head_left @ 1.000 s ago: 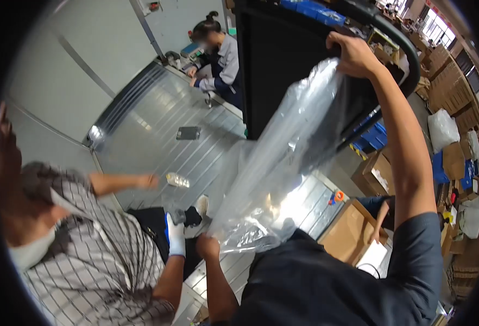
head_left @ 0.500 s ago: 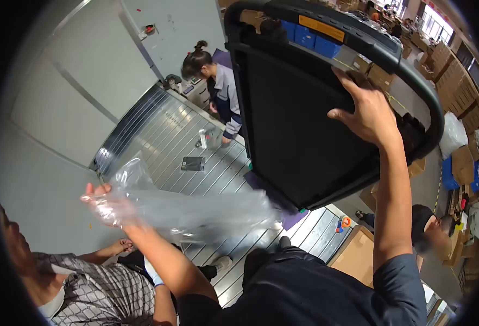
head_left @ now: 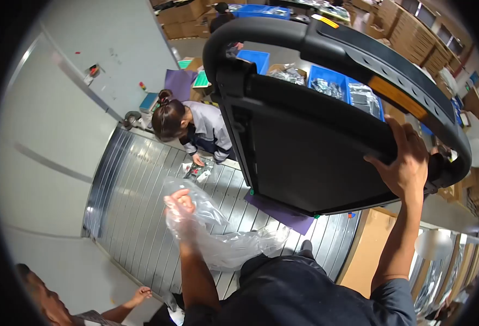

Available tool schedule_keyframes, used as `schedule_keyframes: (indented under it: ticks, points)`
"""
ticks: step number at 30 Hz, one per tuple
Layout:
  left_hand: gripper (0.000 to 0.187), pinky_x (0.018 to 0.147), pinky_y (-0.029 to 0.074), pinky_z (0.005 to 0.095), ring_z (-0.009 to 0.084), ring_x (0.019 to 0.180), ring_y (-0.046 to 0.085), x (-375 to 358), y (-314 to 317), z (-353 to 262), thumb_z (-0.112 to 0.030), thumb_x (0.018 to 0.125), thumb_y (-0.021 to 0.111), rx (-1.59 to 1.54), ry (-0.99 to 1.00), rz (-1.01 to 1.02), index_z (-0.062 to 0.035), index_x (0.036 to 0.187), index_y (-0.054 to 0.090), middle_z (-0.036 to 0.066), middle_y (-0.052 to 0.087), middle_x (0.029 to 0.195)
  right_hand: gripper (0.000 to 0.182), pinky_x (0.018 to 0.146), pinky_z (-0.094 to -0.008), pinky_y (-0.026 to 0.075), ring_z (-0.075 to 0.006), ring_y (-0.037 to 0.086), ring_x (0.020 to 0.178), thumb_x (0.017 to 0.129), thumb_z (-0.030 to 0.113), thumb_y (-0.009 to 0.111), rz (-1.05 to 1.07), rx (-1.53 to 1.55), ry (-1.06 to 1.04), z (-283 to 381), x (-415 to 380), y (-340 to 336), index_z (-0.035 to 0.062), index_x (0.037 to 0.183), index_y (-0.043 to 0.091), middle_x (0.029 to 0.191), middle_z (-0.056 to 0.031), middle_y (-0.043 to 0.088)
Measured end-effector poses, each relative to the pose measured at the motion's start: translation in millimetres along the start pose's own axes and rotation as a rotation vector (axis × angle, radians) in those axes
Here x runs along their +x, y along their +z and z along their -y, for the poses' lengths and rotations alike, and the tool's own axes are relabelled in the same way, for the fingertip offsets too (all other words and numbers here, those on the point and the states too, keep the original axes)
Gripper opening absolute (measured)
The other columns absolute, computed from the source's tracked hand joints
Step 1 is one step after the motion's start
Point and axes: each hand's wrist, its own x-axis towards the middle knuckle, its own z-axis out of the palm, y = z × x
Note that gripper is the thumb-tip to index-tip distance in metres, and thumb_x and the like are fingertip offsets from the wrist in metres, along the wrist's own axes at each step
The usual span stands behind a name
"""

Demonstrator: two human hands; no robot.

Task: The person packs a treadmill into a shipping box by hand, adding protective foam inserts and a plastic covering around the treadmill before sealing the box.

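Observation:
My right hand (head_left: 408, 163) grips the lower right edge of a large black panel with a curved black frame (head_left: 304, 141), held up in front of me. My left hand (head_left: 181, 205) is closed on a crumpled clear plastic bag (head_left: 223, 239), which trails down toward my dark shirt. The bag hangs free of the panel, below and to the left of it.
A ribbed metal roller table (head_left: 142, 206) runs beneath my hands, with a purple sheet (head_left: 283, 214) on it. A person in grey (head_left: 196, 127) leans over small items at its far end. Another person's hand (head_left: 139, 296) reaches in at the bottom left. Blue bins (head_left: 337, 87) and cardboard boxes stand behind.
My left hand has pulled the bag down and right, toward my body. The panel has tilted, and my right hand has shifted to its lower right edge.

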Motion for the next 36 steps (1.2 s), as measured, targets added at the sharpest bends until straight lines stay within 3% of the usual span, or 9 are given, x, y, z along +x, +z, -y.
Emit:
schedule_keyframes:
  ticks: [3, 6, 11, 14, 16, 21, 28, 29, 36]
  points:
    - [0.056, 0.053, 0.032, 0.0195, 0.0082, 0.056, 0.038, 29, 29, -11, -0.045, 0.098, 0.033, 0.151, 0.027, 0.253, 0.0067, 0.097, 0.054, 0.0, 0.045, 0.065, 0.08, 0.076, -0.0378, 0.046, -0.0279, 0.058, 0.087, 0.044, 0.022, 0.086, 0.013, -0.016, -0.013, 12, 8, -9, 0.0094, 0.117, 0.055, 0.092, -0.0096, 0.058]
    - [0.055, 0.054, 0.035, 0.0199, 0.0103, 0.059, 0.043, 36, 80, -16, -0.042, 0.099, 0.031, 0.24, 0.611, 0.474, 0.0081, 0.094, 0.055, 0.004, 0.049, 0.068, 0.081, 0.079, -0.0389, 0.045, -0.0282, 0.058, 0.09, 0.043, 0.021, 0.086, 0.024, 0.016, -0.005, 16, -4, -16, 0.0088, 0.117, 0.055, 0.095, -0.0095, 0.059]
    - [0.052, 0.051, 0.046, 0.0309, 0.0254, 0.059, 0.057, 13, 163, -91, -0.041, 0.093, 0.044, 0.307, 1.395, 0.425, 0.0063, 0.085, 0.064, 0.015, 0.058, 0.072, 0.08, 0.08, -0.0411, 0.044, -0.032, 0.055, 0.093, 0.039, 0.026, 0.087, 0.087, -0.069, 0.145, -10, -49, -33, 0.006, 0.11, 0.057, 0.096, -0.0141, 0.059]
    - [0.046, 0.073, 0.046, 0.0404, 0.0328, 0.083, 0.057, 4, 208, -124, -0.042, 0.087, 0.052, 0.575, 1.511, 0.589, 0.0016, 0.096, 0.063, 0.015, 0.06, 0.088, 0.074, 0.077, -0.0433, 0.046, -0.0355, 0.058, 0.088, 0.036, 0.023, 0.085, -0.036, -0.02, 0.081, -21, -66, -39, 0.005, 0.103, 0.06, 0.094, -0.0155, 0.059]
    - [0.024, 0.083, 0.043, 0.0423, 0.035, 0.09, 0.056, -9, 227, -142, -0.021, 0.078, 0.064, 0.862, 1.346, 0.636, -0.0046, 0.095, 0.066, 0.012, 0.063, 0.097, 0.071, 0.072, -0.0422, 0.047, -0.0321, 0.059, 0.084, 0.041, 0.031, 0.085, -0.074, -0.037, 0.065, -20, -71, -47, 0.0093, 0.104, 0.06, 0.087, -0.0132, 0.058]
    - [0.016, 0.077, 0.044, 0.0398, 0.0309, 0.08, 0.06, -26, 238, -138, -0.019, 0.076, 0.066, 0.777, 1.365, 0.533, -0.005, 0.085, 0.065, 0.011, 0.065, 0.082, 0.064, 0.07, -0.0388, 0.048, -0.0293, 0.06, 0.076, 0.044, 0.033, 0.084, -0.113, 0.05, 0.035, -44, -81, -46, 0.0097, 0.099, 0.061, 0.074, -0.0095, 0.059]
    - [0.026, 0.079, 0.044, 0.0407, 0.033, 0.089, 0.06, -69, 229, -135, -0.026, 0.079, 0.065, 1.009, 1.227, 0.439, -0.0045, 0.094, 0.065, 0.015, 0.064, 0.097, 0.059, 0.072, -0.0375, 0.047, -0.0275, 0.059, 0.078, 0.042, 0.026, 0.083, -0.153, 0.177, -0.015, -71, -79, -40, 0.0092, 0.095, 0.063, 0.074, -0.0081, 0.059]
    - [0.017, 0.067, 0.043, 0.038, 0.0292, 0.07, 0.058, -60, 231, -131, -0.023, 0.078, 0.066, 0.894, 1.414, 0.324, -0.006, 0.08, 0.064, 0.01, 0.063, 0.075, 0.058, 0.073, -0.0376, 0.047, -0.0271, 0.059, 0.08, 0.042, 0.024, 0.082, -0.146, 0.175, -0.012, -67, -78, -41, 0.0093, 0.095, 0.063, 0.077, -0.0081, 0.059]
    - [0.018, 0.074, 0.046, 0.036, 0.0276, 0.078, 0.062, -9, 188, -130, -0.014, 0.072, 0.062, 0.823, 1.345, 0.414, -0.0054, 0.087, 0.066, 0.01, 0.066, 0.084, 0.063, 0.084, -0.0345, 0.044, -0.0242, 0.058, 0.089, 0.044, 0.027, 0.083, -0.105, 0.158, 0.004, -12, -66, -45, 0.0066, 0.098, 0.057, 0.09, -0.0078, 0.06]
